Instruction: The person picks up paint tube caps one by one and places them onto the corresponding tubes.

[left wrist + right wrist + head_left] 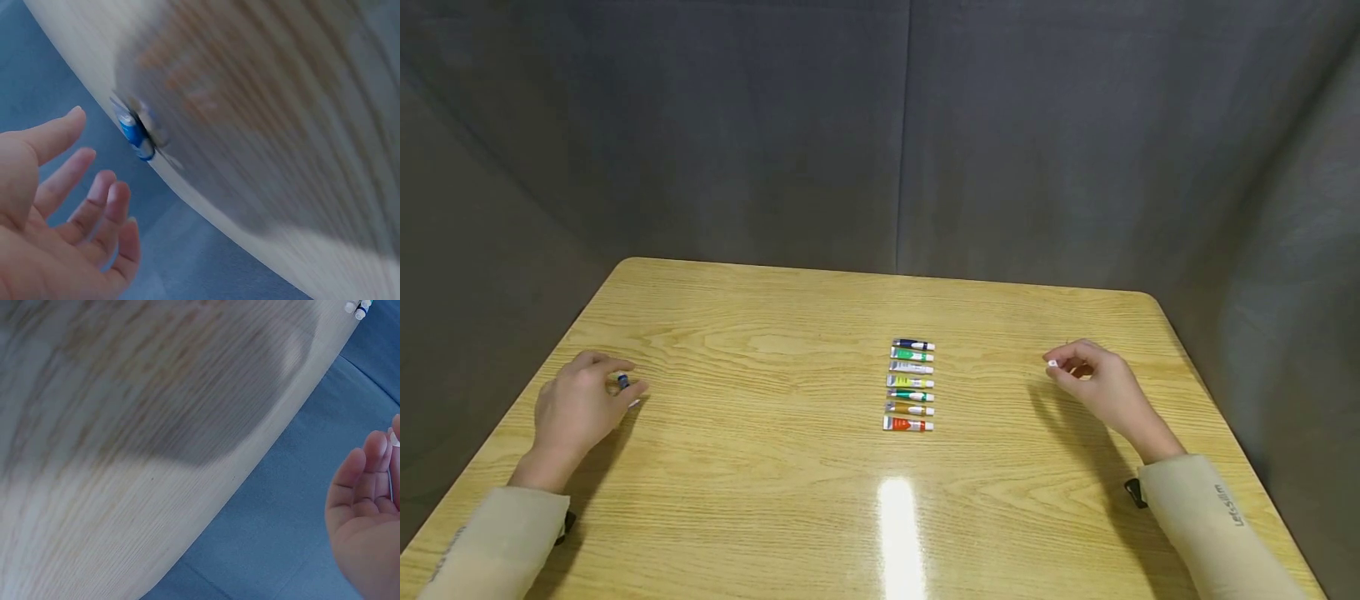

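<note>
My left hand (578,398) hovers low over the table's left side, thumb and fingers spread around a small blue paint tube (623,381). In the left wrist view the fingers stand apart from this blue tube (134,134), which lies by the table edge as that view shows it. My right hand (1097,383), at the right, pinches a small white cap-like piece (1052,363) between thumb and fingertips; I cannot tell whether a tube is hidden behind it. Only a bit of this white piece (395,439) shows at the right wrist view's border.
Several paint tubes lie in a neat column mid-table, white caps to the right, from a dark blue tube (913,344) at the far end to a red tube (908,424) nearest. The wooden table (760,483) has rounded far corners. A dark grey curtain (775,142) surrounds it.
</note>
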Tool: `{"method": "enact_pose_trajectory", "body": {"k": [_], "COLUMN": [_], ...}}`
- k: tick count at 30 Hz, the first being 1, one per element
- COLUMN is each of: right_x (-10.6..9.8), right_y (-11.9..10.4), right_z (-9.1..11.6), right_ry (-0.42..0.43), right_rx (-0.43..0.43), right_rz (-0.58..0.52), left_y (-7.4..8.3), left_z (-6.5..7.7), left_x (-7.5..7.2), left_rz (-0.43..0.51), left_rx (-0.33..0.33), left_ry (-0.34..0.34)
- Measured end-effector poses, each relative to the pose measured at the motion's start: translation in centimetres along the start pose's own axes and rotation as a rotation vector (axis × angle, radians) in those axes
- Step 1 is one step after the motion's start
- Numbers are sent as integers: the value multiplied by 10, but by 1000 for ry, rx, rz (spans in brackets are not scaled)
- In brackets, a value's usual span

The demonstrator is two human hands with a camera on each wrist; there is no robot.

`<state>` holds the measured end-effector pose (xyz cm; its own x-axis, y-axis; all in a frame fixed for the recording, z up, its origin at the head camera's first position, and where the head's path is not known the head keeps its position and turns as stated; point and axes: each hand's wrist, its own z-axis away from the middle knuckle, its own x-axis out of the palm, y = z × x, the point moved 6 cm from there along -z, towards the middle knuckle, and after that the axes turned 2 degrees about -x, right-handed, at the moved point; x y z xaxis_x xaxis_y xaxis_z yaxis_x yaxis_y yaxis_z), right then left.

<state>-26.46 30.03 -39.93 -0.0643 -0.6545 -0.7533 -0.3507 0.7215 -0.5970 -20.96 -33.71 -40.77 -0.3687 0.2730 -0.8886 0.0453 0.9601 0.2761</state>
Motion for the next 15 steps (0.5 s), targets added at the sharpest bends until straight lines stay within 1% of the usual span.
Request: {"method": "enact_pose_trajectory", "body": {"k": [3,5,8,11,15], "right_x": [0,1,1,2,1], "right_y": [0,0,0,0,0], "right_z": [0,0,0,0,0], "right_ry": [9,9,4,0,-1], "right_rx": [-4,-5,-6,-4,-1], "right_rz": [-1,-3,-8,-5,11], "left_y": [-11,-18,-26,-31,-32], "left_z": [0,0,0,0,-2], "left_x": [3,5,9,12,14], "left_rz": [-4,9,36,67,84], "left_rx": [-70,-100,-120,-135,-148], "left_ry": [-64,-115,-190,-256,-289]}}
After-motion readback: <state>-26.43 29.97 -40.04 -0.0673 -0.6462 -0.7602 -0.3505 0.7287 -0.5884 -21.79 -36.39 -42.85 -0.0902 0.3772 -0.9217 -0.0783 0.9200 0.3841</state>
